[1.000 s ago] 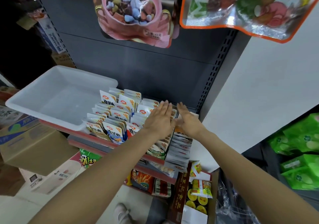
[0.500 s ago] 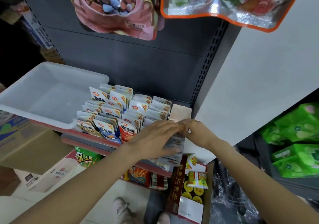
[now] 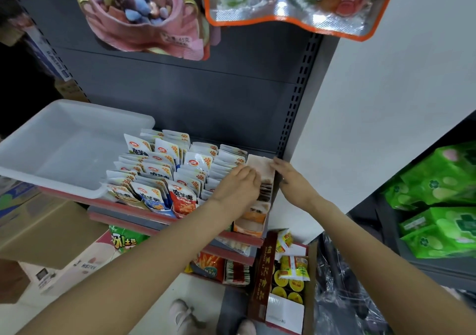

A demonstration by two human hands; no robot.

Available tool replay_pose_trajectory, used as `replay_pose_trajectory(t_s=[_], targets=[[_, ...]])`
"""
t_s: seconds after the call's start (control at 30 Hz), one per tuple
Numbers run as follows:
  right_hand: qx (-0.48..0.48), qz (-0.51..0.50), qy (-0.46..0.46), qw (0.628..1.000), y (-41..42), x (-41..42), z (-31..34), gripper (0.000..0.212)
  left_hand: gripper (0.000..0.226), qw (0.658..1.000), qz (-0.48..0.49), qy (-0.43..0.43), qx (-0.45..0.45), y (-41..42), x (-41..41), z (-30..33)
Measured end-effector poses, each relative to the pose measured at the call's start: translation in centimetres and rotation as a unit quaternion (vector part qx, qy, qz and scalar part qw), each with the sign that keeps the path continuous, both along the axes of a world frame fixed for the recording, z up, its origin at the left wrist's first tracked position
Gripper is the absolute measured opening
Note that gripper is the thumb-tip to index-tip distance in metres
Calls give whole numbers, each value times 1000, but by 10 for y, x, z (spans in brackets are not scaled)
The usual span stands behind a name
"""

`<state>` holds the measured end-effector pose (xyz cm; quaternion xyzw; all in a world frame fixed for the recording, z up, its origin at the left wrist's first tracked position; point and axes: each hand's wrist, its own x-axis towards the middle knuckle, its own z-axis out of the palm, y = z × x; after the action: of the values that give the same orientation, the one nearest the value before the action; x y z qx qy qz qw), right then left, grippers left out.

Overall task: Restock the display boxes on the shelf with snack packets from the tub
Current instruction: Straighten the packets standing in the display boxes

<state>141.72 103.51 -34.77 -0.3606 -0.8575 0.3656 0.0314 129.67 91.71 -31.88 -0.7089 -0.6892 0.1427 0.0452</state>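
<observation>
Both hands at the rightmost display box (image 3: 260,180) — left hand (image 3: 238,185) curled onto its packets (image 3: 265,189), right hand (image 3: 292,180) flat, fingers relaxed, against its side; white tub (image 3: 64,149) beside.

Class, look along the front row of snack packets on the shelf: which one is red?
The red packet at the right end of the three front packets, beside the blue-fronted packet. The packets behind are mostly white.
</observation>
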Motion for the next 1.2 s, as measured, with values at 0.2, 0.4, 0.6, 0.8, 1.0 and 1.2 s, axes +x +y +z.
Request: replay_pose_trajectory(t_s=[0.2, 0.4, 0.6, 0.8, 1.0, 1.2], targets=[[-116, -55, 54, 990, -1, 2, 6, 77, 80, 995, 89, -26, -34, 42, 2, 5], [-80, -48, 45, 995, -10, -5, -3, 77, 100, 982, 143, -93, -85, 40, 5, -9], [-163, -75, 99, 979, -5, -6, 4, 87, 100, 982, 154, -92, -60, 69, -16, 2], [-154, -37, 114, 981, -4, -4, -1, 89, 95, 982, 146, -119, -11, 55, -22, -9], [-111, -114, 108, 981, -6, -16, -1, 98, 114, 984, 95, -147, -16, 47, -21, -12], [-105, -163, 75, 978, -24, -19, -12, 70, 108, 977, 130, -171, 2, 47, -24, -12]])
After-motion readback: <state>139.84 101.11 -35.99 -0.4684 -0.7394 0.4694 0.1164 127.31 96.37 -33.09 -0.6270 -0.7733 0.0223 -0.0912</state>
